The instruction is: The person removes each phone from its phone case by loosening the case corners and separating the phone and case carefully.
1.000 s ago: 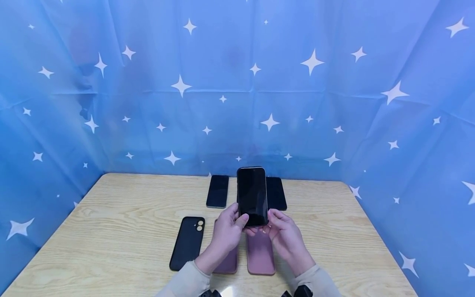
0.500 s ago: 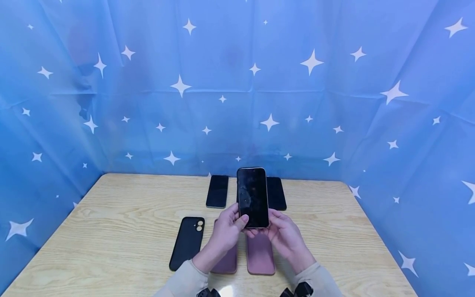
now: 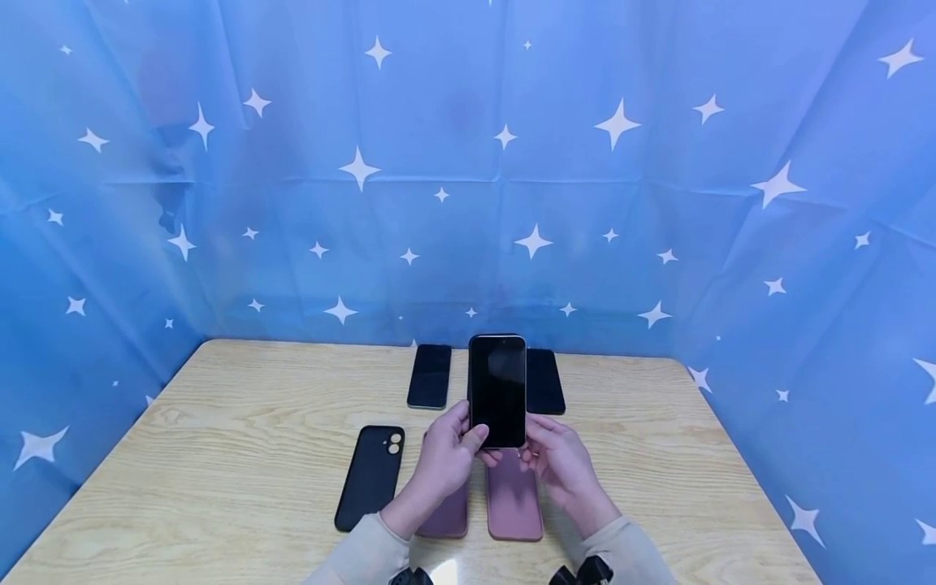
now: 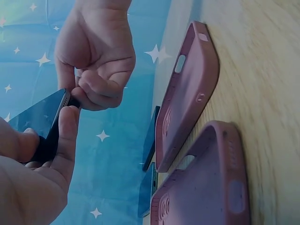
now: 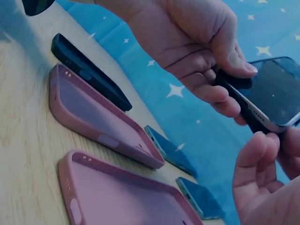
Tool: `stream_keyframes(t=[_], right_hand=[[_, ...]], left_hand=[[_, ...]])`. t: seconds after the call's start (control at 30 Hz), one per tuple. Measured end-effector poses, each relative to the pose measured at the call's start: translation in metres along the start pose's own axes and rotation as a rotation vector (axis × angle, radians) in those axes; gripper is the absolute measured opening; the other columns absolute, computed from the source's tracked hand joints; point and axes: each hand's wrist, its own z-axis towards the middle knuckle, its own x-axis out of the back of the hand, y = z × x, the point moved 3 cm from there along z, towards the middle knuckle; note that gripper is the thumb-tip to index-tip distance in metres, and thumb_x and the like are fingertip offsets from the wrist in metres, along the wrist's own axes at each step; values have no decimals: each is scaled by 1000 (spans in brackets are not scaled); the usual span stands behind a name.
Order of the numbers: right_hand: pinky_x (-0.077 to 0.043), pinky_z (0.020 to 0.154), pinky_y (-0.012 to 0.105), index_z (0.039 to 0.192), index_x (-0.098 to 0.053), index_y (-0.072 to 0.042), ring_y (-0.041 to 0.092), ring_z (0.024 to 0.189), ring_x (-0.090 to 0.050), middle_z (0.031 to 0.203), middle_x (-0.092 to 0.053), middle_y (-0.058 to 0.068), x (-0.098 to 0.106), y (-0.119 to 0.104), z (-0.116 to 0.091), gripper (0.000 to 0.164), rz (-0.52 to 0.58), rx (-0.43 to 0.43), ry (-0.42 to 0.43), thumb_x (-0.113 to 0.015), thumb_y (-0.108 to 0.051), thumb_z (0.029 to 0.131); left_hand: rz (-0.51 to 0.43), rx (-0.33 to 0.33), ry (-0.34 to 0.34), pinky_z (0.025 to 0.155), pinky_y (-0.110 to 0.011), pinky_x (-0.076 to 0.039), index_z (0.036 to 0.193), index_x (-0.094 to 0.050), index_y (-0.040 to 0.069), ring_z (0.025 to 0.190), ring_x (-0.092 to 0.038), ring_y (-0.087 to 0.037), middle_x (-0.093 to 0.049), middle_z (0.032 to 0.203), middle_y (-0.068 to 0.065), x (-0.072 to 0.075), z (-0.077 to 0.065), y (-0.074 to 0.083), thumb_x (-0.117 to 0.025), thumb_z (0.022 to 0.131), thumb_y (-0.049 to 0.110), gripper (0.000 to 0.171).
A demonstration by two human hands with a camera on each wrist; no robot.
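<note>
Held upright above the table is a phone (image 3: pixel 499 390) with a dark screen, partly seated in a black phone case (image 5: pixel 255 124). My left hand (image 3: pixel 442 455) grips phone and case at the lower left, its thumb over the screen's corner. At the lower right corner, my right hand (image 3: pixel 563 463) pinches the case's edge between thumb and fingers. The phone's bottom edge with its speaker holes shows outside the case in the right wrist view. The case's back is hidden in the head view.
Two pink phone cases, one on the right (image 3: pixel 514 500) and one under my left forearm (image 3: pixel 449 512), lie on the wooden table (image 3: pixel 241 455). Left of them lies another black case (image 3: pixel 369 479). Two dark phones, left (image 3: pixel 429 376) and right (image 3: pixel 544 382), lie farther back. Behind hangs a starry blue curtain (image 3: pixel 439 106).
The phone has tilted slightly and its top sits a little lower. My right fingers have shifted slightly at the lower right corner; the left hand keeps its grip.
</note>
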Motion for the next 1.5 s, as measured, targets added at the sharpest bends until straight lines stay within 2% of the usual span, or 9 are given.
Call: stream_keyframes(t=[0.3,0.47,0.7,0.83,0.97,1.17,1.33,1.43,1.5], right_hand=[[-52,48,22,99,-69,5,9,48,-54,61,-58,2,-7,-4,-4,8,-104,101,152,-64,0,99],[-54,47,21,99,-63,8,8,47,-57,61,-61,2,-13,-7,-8,6,-166,162,172,-63,2,100],[-56,51,23,91,-63,11,10,52,-58,66,-59,5,-13,-13,-13,26,-232,246,161,-61,-12,105],[-56,55,25,96,-68,10,13,55,-60,67,-60,5,-12,-14,-16,26,-367,265,128,-71,-16,99],[-59,59,29,99,-72,5,17,60,-63,70,-64,12,-9,-16,-17,20,-498,283,51,-77,-14,94],[-62,65,35,96,-72,2,20,67,-68,76,-68,15,-3,-20,-15,13,-646,346,-121,-73,-12,96],[-64,67,36,100,-69,9,19,69,-73,82,-73,23,3,-22,-15,18,-632,323,-197,-70,-9,98],[-65,68,36,110,-68,15,17,69,-74,86,-73,29,4,-22,-14,25,-576,287,-207,-68,-7,99],[-65,68,34,116,-67,16,15,69,-74,87,-73,28,5,-22,-13,28,-547,263,-191,-68,-7,99]], left_hand=[[5,5,39,62,-34,-64,112,-60,-6,68,-74,-40,-76,90,-23,-1,-2,1,-57,103,0,11],[-33,30,37,60,-35,-64,115,-59,-11,67,-74,-43,-75,94,-26,2,-1,1,-57,102,-4,15],[-34,69,45,59,-37,-64,113,-60,-11,64,-74,-41,-75,87,-26,8,2,0,-65,100,0,18],[-38,68,34,62,-46,-64,114,-61,-11,64,-74,-41,-74,88,-30,9,2,1,-67,99,2,21],[-21,60,40,64,-52,-63,113,-61,-11,64,-73,-42,-74,89,-30,12,2,2,-70,97,3,23],[29,38,51,59,-44,-64,112,-62,-9,61,-72,-42,-76,89,-25,14,1,1,-76,93,6,27],[10,51,63,57,-44,-64,113,-63,-7,61,-72,-41,-77,91,-24,14,2,0,-79,91,6,30],[-3,63,43,60,-45,-64,114,-63,-8,63,-73,-40,-76,93,-25,13,3,-1,-77,93,6,29],[-20,74,13,63,-43,-65,116,-61,-10,66,-75,-38,-75,95,-28,12,3,-2,-73,96,6,28]])
